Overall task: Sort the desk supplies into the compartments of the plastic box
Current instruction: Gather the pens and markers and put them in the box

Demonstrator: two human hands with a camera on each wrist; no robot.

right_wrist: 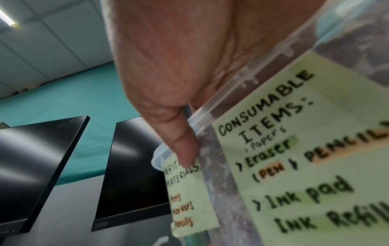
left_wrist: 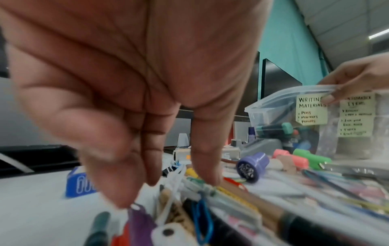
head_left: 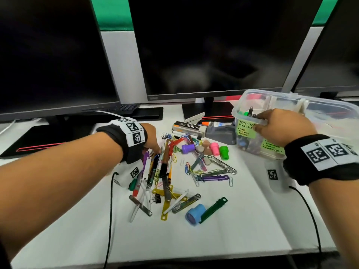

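Observation:
A heap of desk supplies (head_left: 174, 171) covers the white desk: pens, coloured paper clips, file fasteners, small stamps. My left hand (head_left: 153, 142) reaches down into the heap's far left end, fingers straight, their tips (left_wrist: 210, 178) touching the pens and holding nothing. My right hand (head_left: 275, 127) grips the near rim of the clear plastic box (head_left: 291, 105), thumb (right_wrist: 185, 149) pressed on the wall over the green "Writing Materials" label (head_left: 245, 129). The box is tilted and holds markers in its left compartment. A second label (right_wrist: 305, 149) reads "Consumable Items".
Three dark monitors (head_left: 213, 45) stand along the back. A staple box (head_left: 188, 129) and a grey stapler (head_left: 219, 133) lie behind the heap. A blue stamp (head_left: 195, 214) and a green fastener (head_left: 213, 209) sit nearest me. A blue clip box (left_wrist: 80, 183) lies left of the heap.

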